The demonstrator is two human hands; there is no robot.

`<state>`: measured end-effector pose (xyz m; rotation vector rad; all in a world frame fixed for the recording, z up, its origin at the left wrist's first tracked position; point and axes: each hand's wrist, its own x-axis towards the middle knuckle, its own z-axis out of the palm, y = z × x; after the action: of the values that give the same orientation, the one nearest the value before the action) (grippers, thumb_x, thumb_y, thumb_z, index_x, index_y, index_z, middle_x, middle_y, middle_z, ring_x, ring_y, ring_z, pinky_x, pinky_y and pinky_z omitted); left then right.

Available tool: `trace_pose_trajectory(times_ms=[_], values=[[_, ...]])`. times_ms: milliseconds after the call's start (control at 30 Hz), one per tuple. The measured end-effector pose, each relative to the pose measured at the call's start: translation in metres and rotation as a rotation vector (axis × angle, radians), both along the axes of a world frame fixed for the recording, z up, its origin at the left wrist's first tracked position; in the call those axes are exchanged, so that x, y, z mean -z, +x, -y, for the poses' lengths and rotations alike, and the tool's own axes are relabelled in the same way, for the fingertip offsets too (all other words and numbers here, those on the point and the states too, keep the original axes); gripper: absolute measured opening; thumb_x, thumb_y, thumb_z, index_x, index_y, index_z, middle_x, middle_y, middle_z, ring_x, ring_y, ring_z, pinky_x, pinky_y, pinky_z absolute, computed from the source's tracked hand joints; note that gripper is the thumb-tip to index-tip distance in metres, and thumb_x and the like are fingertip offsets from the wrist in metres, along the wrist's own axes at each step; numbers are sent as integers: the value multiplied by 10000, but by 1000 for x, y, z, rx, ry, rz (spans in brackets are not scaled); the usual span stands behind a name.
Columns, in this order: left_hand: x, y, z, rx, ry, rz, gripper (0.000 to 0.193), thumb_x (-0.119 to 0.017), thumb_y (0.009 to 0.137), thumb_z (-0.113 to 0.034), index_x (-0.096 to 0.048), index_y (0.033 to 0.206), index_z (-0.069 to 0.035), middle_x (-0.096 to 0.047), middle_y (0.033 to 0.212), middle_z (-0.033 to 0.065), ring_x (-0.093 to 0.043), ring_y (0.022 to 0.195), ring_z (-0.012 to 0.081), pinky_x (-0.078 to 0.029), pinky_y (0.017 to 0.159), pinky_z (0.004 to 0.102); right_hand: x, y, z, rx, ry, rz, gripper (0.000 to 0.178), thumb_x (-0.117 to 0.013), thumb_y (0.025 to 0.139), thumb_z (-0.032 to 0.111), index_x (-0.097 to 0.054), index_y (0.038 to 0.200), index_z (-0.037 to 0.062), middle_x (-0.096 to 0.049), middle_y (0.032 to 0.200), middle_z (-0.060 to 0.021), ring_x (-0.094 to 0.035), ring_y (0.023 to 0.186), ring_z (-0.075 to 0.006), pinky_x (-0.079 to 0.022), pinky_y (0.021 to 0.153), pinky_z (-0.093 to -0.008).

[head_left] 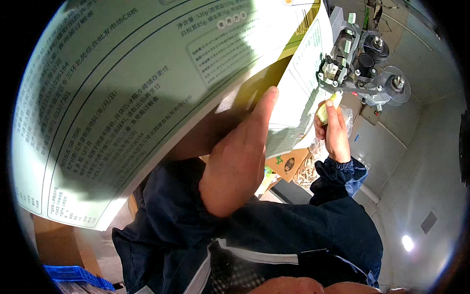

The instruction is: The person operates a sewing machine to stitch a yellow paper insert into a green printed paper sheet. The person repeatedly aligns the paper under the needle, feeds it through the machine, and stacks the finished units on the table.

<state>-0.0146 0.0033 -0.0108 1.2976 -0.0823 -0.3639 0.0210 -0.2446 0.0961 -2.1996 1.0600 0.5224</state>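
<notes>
A large pale green printed sheet of packaging (pixel 122 98) fills the upper left, very close to me, with a thick pale edge like stacked layers. My left hand (pixel 237 161) grips this packaging at its near side; the thumb is stretched along it and most fingers are hidden. A second pale green printed panel (pixel 298 90) slants beyond the thumb, with a shaded yellow surface between them. Farther right, my right hand (pixel 335 132) pinches a small yellow-green piece (pixel 322 113) just below a machine with rollers (pixel 342 63). Whether that piece belongs to the packaging I cannot tell.
Black reels and a clear disc (pixel 395 85) stick out from the machine's right side. Below my hands are a brown carton (pixel 289 166) and a clear bag of pale brown dried pieces (pixel 307 171). A blue crate (pixel 78 277) stands at the lower left.
</notes>
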Motion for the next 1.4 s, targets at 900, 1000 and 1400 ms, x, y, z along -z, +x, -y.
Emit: trace_pose_trajectory(times_ms=[900,1000,1400], values=[[1,1,-7,-36,-37,3,510,-410,972,-22,-296,1468,7,-516,1317,323,-571,1187,426,-487,994,436,2,3,-7,-9,17,-31,300,-454,1045,420,-488,1028,122,-434,676,14,-342,510,-61,-267,460,-223],[2,0,-7,-15,-76,-26,486,-392,1003,-68,-291,1477,-17,-489,1351,337,-540,1224,456,-469,1019,468,1,3,-7,-9,9,-37,336,-438,1045,445,-487,1029,113,-415,685,11,-338,499,-63,-277,441,-219],[-18,0,-10,121,69,-221,568,-454,973,-30,-251,1502,-72,-548,1263,337,-625,1060,475,-518,895,473,5,-1,4,-5,-27,-69,265,-460,1046,373,-457,978,117,-435,633,19,-385,459,-71,-296,399,-244]])
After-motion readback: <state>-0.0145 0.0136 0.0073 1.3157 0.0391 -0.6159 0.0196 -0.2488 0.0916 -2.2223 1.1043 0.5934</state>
